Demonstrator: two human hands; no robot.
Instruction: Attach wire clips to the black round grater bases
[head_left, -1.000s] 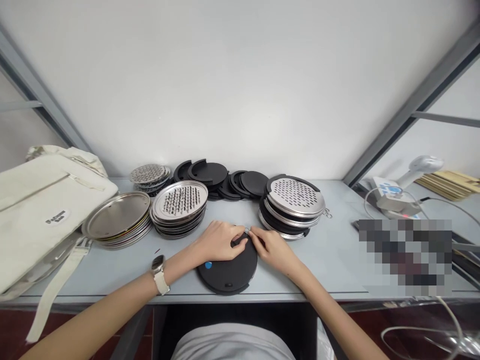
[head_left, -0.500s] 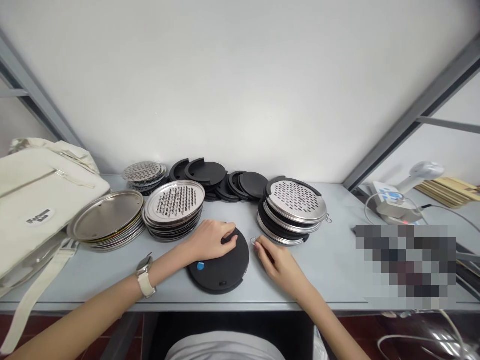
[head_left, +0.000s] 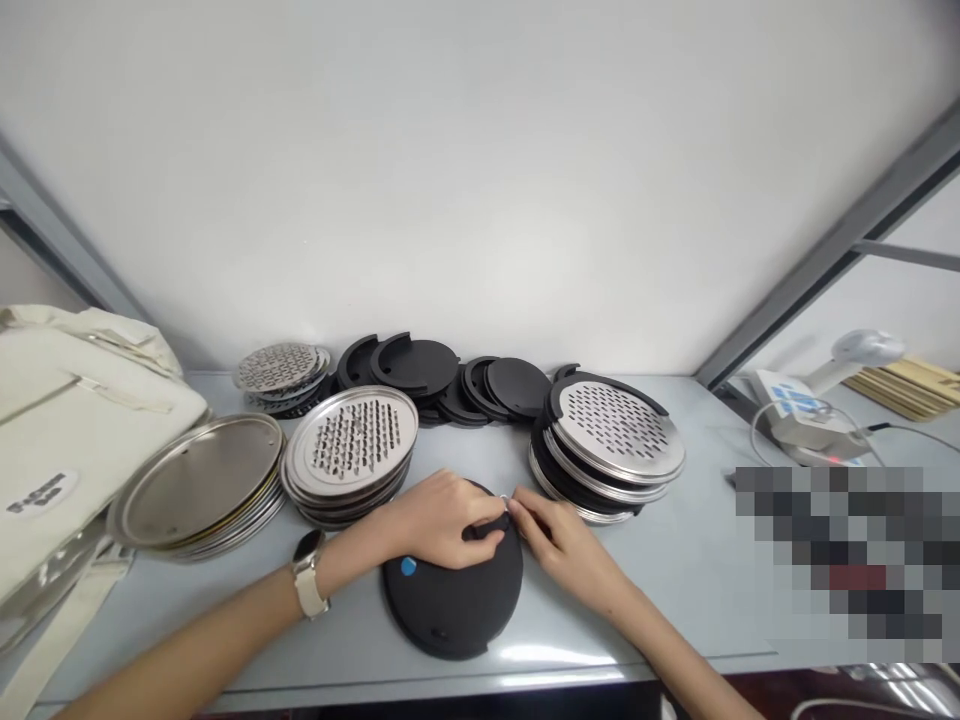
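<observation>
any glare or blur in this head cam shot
Head view: bright glare on the table near its front edge; head view: coarse pixel blocks mask an area at far right; head view: the small metal ring at the right hand looks indistinct.

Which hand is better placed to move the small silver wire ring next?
Likely the right hand: it pinches the ring, while the left hand rests on the round black plastic-looking disc.

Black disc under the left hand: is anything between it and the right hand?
Nothing visible stands between the right hand and the black disc: that hand holds a small metal ring at the disc's far right edge, close by the left hand. The grater stack stands farther back, not between them.
</observation>
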